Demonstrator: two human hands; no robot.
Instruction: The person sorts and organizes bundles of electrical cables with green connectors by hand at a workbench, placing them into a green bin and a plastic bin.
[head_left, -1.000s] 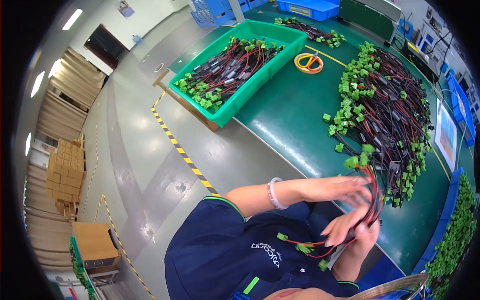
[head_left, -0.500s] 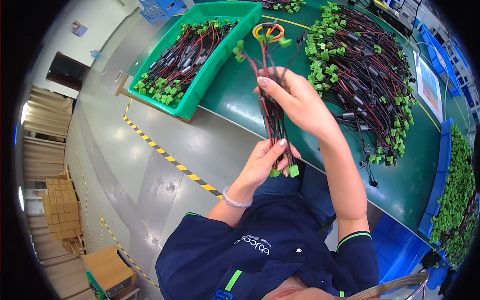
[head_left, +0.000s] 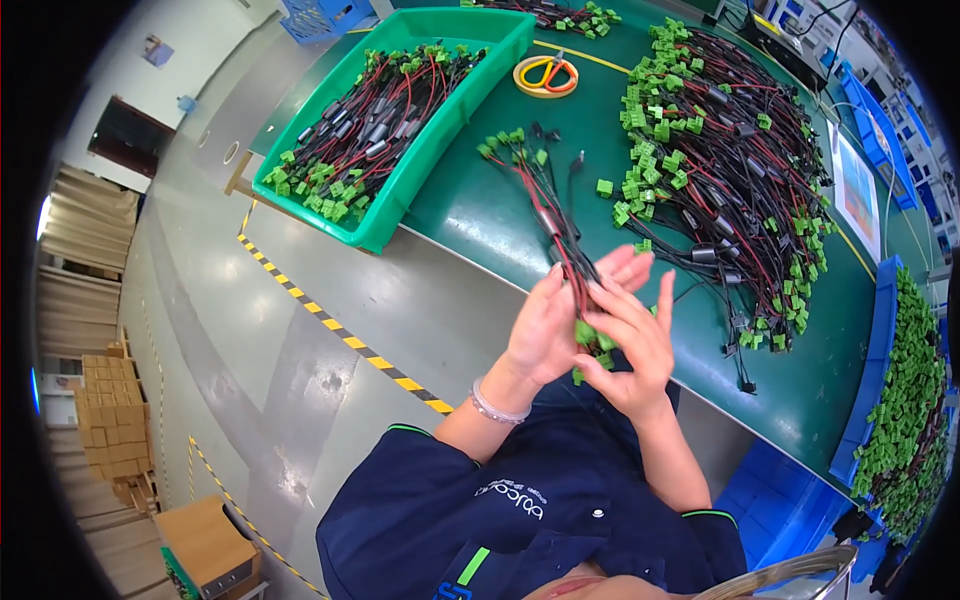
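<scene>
A bundle of red and black wires with green connectors [head_left: 548, 215] runs from the green table [head_left: 480, 215] down into both my hands. My left hand [head_left: 545, 325] presses against the near end of the bundle from the left. My right hand [head_left: 628, 335] grips the same end from the right, with green connectors showing between the fingers. The far end of the bundle, with several green connectors, fans out on the table top. A bracelet circles my left wrist.
A green bin [head_left: 490, 40] full of wire harnesses stands at the left of the table. A large heap of loose harnesses [head_left: 720, 150] lies at the right. A tape roll with scissors [head_left: 546, 75] sits behind. Blue bins [head_left: 880, 400] of green connectors line the right edge. Cardboard boxes [head_left: 205, 545] stand on the floor.
My right hand has dropped from high over the table to join my left hand at the near end of the bundle. The bundle's far end now rests on the table.
</scene>
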